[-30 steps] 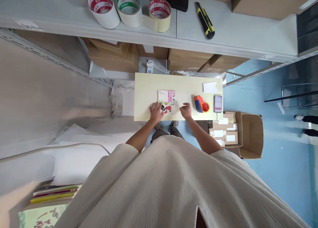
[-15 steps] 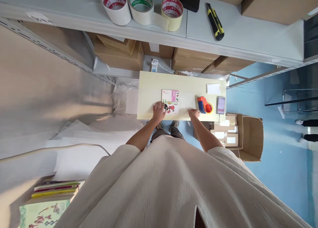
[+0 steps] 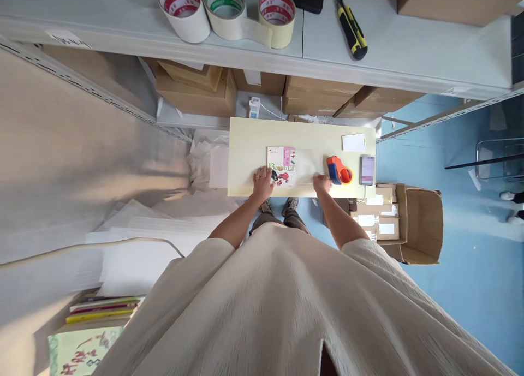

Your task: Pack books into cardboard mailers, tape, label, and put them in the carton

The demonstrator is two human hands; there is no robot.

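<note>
A book (image 3: 281,156) with a white and pink cover, the word "Beautiful" and red fruit on it lies flat on the pale yellow tabletop (image 3: 245,141). My left hand (image 3: 262,181) rests at its lower left edge, fingers spread, the tips touching the cover. From the book's right side a thin translucent sheet, seemingly plastic film (image 3: 308,166), stretches across the table. At that film's lower right corner my right hand (image 3: 322,183) is closed in a pinch. Just right of it stands an orange and blue tape dispenser (image 3: 338,170).
A phone (image 3: 367,169) and white paper slips (image 3: 353,142) lie at the table's right. Beside it stands an open carton (image 3: 421,223) with boxes. The shelf (image 3: 245,51) overhead carries tape rolls (image 3: 189,21) and a box cutter (image 3: 352,29). Books (image 3: 96,316) are stacked lower left.
The view has shifted slightly. My right hand sits marginally farther right, still at the film's corner. My left hand stays at the book's edge.
</note>
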